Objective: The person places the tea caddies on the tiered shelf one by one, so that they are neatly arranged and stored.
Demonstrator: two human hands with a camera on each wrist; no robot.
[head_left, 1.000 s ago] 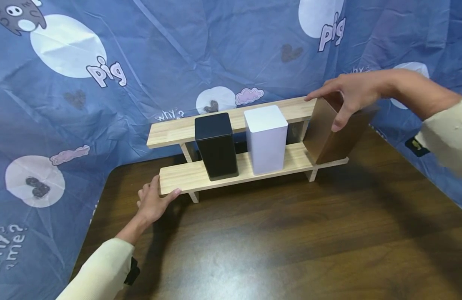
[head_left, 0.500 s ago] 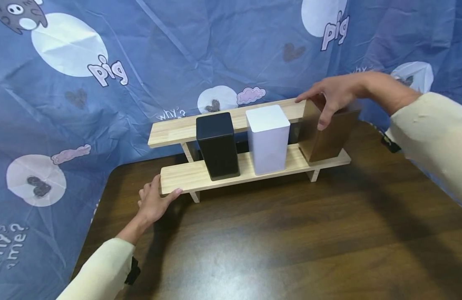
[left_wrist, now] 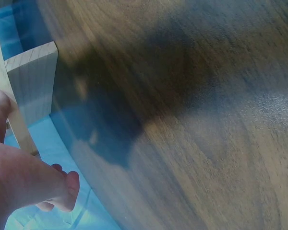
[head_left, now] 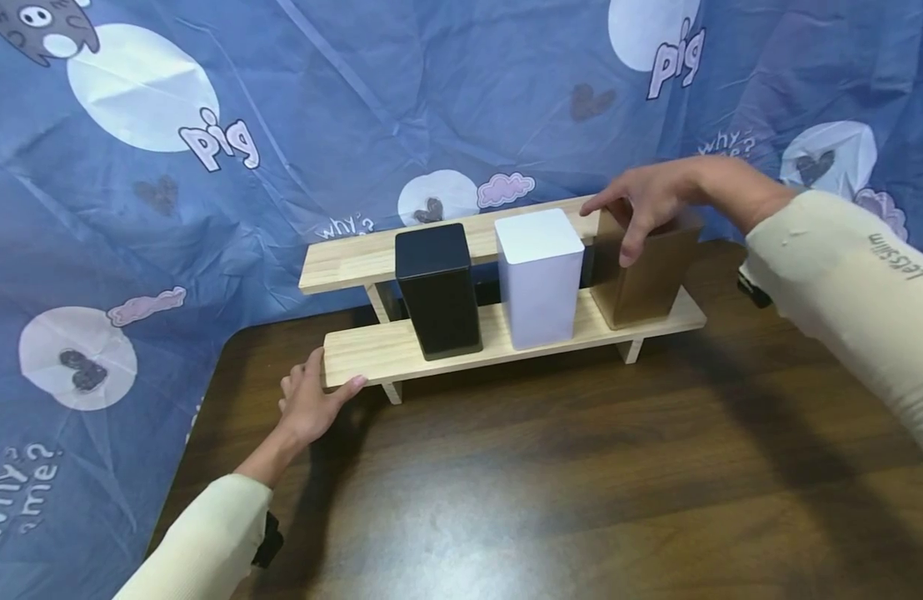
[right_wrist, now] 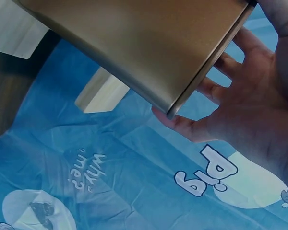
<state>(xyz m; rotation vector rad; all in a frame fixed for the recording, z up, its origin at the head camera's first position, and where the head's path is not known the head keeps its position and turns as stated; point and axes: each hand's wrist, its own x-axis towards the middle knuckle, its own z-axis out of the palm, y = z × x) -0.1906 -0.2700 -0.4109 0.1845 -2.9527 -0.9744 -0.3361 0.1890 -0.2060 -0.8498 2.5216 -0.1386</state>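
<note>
A two-tier wooden shelf (head_left: 371, 352) of pale boards stands on the table. My left hand (head_left: 309, 407) grips the left end of its lower board, thumb on the front edge; the left wrist view shows the curled fingers (left_wrist: 73, 187) past the board's end. At the other end, my right hand (head_left: 656, 198) holds a brown rectangular canister (head_left: 649, 279) from above, thumb on the near side. In the right wrist view the fingers reach round the rim of this canister (right_wrist: 149, 43). Its base overlaps the right part of the lower board.
On the lower board, a black canister (head_left: 439, 300) stands left of a white canister (head_left: 540, 287). The dark wooden table (head_left: 506, 467) extends in front. A blue printed cloth (head_left: 304, 108) hangs close behind the shelf.
My right hand has moved the brown canister left along the lower board, toward the white one, and it now stands more upright. The left hand has kept its grip on the board's end.
</note>
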